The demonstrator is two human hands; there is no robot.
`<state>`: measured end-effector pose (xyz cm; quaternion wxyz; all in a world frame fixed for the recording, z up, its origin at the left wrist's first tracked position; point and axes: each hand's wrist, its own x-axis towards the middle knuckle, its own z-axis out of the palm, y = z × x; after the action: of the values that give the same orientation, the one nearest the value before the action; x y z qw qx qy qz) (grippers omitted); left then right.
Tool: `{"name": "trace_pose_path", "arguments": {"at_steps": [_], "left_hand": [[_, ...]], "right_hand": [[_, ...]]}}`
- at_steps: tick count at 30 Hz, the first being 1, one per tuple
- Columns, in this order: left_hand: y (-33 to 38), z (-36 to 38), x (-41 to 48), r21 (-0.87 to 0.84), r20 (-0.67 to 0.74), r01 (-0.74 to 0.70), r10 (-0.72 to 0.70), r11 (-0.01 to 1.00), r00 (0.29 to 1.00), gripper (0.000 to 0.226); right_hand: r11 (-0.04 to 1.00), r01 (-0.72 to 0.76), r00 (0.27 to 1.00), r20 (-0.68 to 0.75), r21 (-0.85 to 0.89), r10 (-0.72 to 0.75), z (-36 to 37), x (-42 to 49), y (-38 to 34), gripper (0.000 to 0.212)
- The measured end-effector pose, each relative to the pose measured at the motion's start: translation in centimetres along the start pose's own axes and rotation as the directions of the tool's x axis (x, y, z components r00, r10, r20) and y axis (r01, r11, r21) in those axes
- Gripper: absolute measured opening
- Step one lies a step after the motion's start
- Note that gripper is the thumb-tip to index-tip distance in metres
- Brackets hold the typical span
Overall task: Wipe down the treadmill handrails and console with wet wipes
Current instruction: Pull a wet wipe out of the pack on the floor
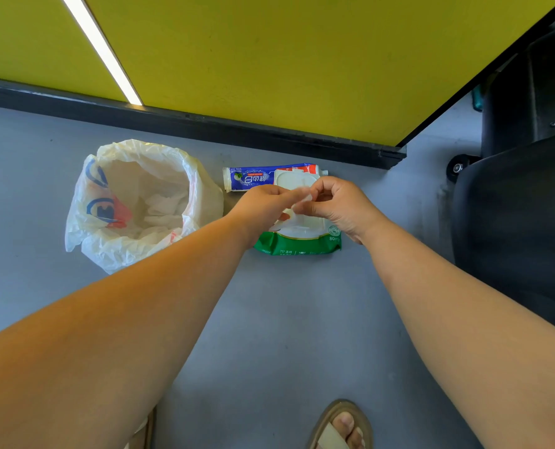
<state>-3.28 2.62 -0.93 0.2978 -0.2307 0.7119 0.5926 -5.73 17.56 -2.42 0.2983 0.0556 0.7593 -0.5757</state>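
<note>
A green and white pack of wet wipes [297,243] lies on the grey floor with its white flip lid [294,179] standing open. Both my hands hover right above it. My left hand [263,207] and my right hand [337,205] pinch the same white wet wipe [303,194] between their fingertips, just over the pack's opening. The black treadmill base [516,205] rises at the right edge; its handrails and console are out of view.
An open white plastic bag [133,202] holding crumpled used wipes sits on the floor to the left of the pack. A blue and red tube [256,178] lies behind the pack, near the yellow wall's black skirting [204,124]. My sandalled feet [342,426] stand at the bottom.
</note>
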Motion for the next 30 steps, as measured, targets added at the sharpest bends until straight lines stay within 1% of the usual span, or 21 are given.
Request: {"name": "trace_pose_path", "arguments": {"at_steps": [1, 3, 5, 7, 9, 11, 13, 15, 17, 18, 20, 21, 22, 24, 26, 28, 30], "left_hand": [[0.2, 0.1, 0.0, 0.018, -0.011, -0.002, 0.002, 1.0, 1.0, 0.023], [0.5, 0.2, 0.0, -0.004, -0.028, 0.013, -0.013, 1.0, 1.0, 0.018], [0.2, 0.1, 0.1, -0.111, -0.052, 0.058, -0.064, 0.992, 0.997, 0.015], [-0.3, -0.3, 0.4, -0.245, -0.089, 0.086, -0.11, 0.966, 0.99, 0.014], [-0.9, -0.8, 0.7, -0.294, -0.126, 0.089, -0.131, 0.951, 0.983, 0.016], [-1.2, -1.0, 1.0, -0.292, -0.149, 0.093, -0.141, 0.952, 0.979, 0.017], [-1.1, -0.8, 1.0, -0.255, -0.164, 0.077, -0.122, 0.964, 0.979, 0.015], [-1.1, -0.5, 0.9, -0.171, -0.18, 0.001, -0.032, 0.985, 0.983, 0.009], [-0.9, -0.3, 0.7, -0.08, -0.138, -0.094, 0.083, 0.992, 0.987, 0.022], [-0.8, -0.2, 0.6, -0.046, -0.103, -0.129, 0.123, 0.991, 0.987, 0.025], [-0.8, -0.2, 0.6, 0.058, -0.064, -0.176, 0.179, 0.983, 0.982, 0.026], [-0.9, -0.3, 0.7, 0.093, -0.074, -0.174, 0.181, 0.98, 0.981, 0.023], [-1.2, -0.4, 0.8, 0.084, -0.11, -0.153, 0.162, 0.985, 0.981, 0.02], [-1.9, -0.9, 1.4, -0.01, -0.209, -0.087, 0.083, 0.996, 0.974, 0.02], [-2.5, -1.4, 1.7, -0.078, -0.283, -0.03, 0.007, 0.997, 0.959, 0.021], [-2.8, -1.5, 1.8, -0.097, -0.312, -0.008, -0.022, 0.995, 0.95, 0.019], [-2.6, -1.3, 1.7, -0.131, -0.284, -0.011, -0.027, 0.991, 0.958, 0.021]], "right_hand": [[1.0, 0.006, 1.0, 0.006, -0.014, -0.006, 0.1, 0.0, 0.0, 0.031], [1.0, 0.01, 1.0, 0.011, -0.028, -0.01, 0.0, -0.1, 0.0, 0.032], [1.0, 0.006, 1.0, -0.011, -0.016, -0.006, -0.3, 0.0, 0.2, 0.03], [0.998, -0.021, 0.999, -0.047, 0.066, 0.024, -1.1, 0.0, 0.5, 0.029], [0.986, -0.05, 0.994, -0.085, 0.159, 0.064, -1.7, -0.1, 0.9, 0.029], [0.976, -0.075, 0.99, -0.106, 0.205, 0.098, -2.0, -0.1, 1.1, 0.028], [0.982, -0.084, 0.99, -0.094, 0.171, 0.102, -1.7, -0.1, 1.0, 0.026], [0.996, -0.06, 0.997, -0.036, 0.07, 0.062, -1.1, 0.0, 0.7, 0.027], [0.998, -0.032, 0.999, 0.019, -0.048, 0.033, -0.6, 0.1, 0.3, 0.024], [0.996, -0.026, 0.999, 0.023, -0.09, 0.028, -0.4, 0.1, 0.1, 0.019], [0.994, -0.022, 1.0, -0.016, -0.111, 0.02, -0.4, 0.1, 0.0, 0.015], [0.995, -0.022, 0.999, -0.048, -0.096, 0.017, -0.5, 0.1, 0.0, 0.015], [0.997, -0.024, 0.997, -0.081, -0.07, 0.019, -0.7, 0.1, 0.1, 0.016], [0.999, -0.035, 0.987, -0.156, 0.015, 0.037, -1.3, 0.1, 0.4, 0.015], [0.992, -0.064, 0.967, -0.237, 0.109, 0.088, -2.2, 0.0, 1.0, 0.014], [0.977, -0.122, 0.945, -0.28, 0.173, 0.167, -2.8, 0.0, 1.6, 0.013], [0.971, -0.198, 0.923, -0.307, 0.137, 0.232, -2.9, 0.2, 2.1, 0.013]]}}
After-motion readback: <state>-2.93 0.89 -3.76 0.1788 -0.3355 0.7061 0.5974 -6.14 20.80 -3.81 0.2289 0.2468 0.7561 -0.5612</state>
